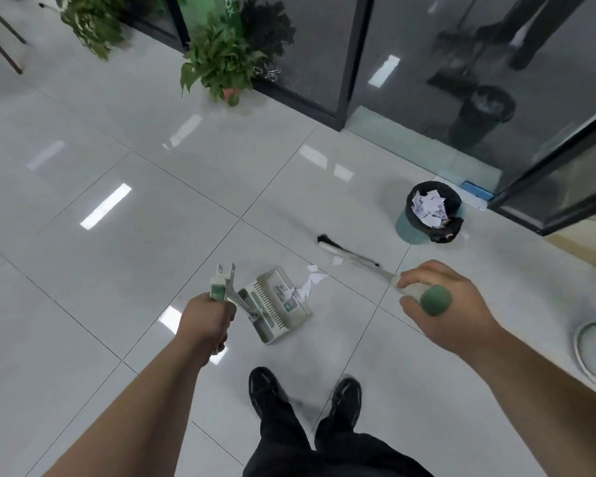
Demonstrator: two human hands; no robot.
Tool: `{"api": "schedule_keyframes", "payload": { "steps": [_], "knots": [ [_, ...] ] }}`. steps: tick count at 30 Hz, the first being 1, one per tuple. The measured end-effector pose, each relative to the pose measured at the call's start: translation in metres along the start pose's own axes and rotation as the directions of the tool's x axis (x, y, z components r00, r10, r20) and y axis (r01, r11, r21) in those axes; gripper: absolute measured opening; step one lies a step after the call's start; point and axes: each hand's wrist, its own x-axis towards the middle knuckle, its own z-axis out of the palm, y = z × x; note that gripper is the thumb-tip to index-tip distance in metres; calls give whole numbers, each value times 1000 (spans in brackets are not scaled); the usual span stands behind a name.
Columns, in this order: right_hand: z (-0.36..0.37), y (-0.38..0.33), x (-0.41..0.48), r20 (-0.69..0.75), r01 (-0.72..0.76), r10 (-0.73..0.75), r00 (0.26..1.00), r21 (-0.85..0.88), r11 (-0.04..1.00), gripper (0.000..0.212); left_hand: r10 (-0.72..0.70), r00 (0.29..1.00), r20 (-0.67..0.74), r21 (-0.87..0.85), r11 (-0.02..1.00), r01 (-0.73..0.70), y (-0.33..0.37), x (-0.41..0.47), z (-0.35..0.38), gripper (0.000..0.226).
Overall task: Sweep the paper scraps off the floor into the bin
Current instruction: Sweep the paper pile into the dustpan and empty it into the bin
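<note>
Black shoes (265, 387) stand on the glossy tiled floor (117, 270) at bottom centre. Just above them, the left hand (207, 318) is curled tight round the upright handle of a pale dustpan (279, 304), whose tray sits on the tiles at mid-frame. To the right, the right hand (451, 304) grips the green-capped end of the broom (341, 249). Its dark bristles lie low just beyond a few paper scraps (310, 282) at the pan's mouth. Toward the upper right stands the bin (410, 228), black-lined and heaped with white paper.
</note>
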Motion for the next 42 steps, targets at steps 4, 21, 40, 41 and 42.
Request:
{"api": "schedule_keyframes", "payload": {
  "steps": [4, 21, 40, 41, 42],
  "knots": [
    [9, -3, -16, -166, -54, 85, 982, 185, 981, 26, 6, 1000, 9, -16, 1000, -6, 1, -3, 13, 21],
    [-59, -94, -4, -326, -90, 243, 914, 419, 903, 13, 46, 999, -2, -7, 999, -46, 1, -22, -18, 17],
    [-83, -107, -31, -503, -414, 423, 754, 136, 900, 9, 252, 952, 176, -68, 968, -243, 115, -59, -29, 17],
    [-87, -101, -33, -494, -438, 446, 746, 141, 888, 11, 267, 946, 182, -71, 963, -259, 124, -63, -24, 18],
    [-90, -95, -36, -483, -463, 466, 741, 135, 876, 13, 286, 939, 191, -73, 958, -277, 131, -68, -18, 18]
  ]
}}
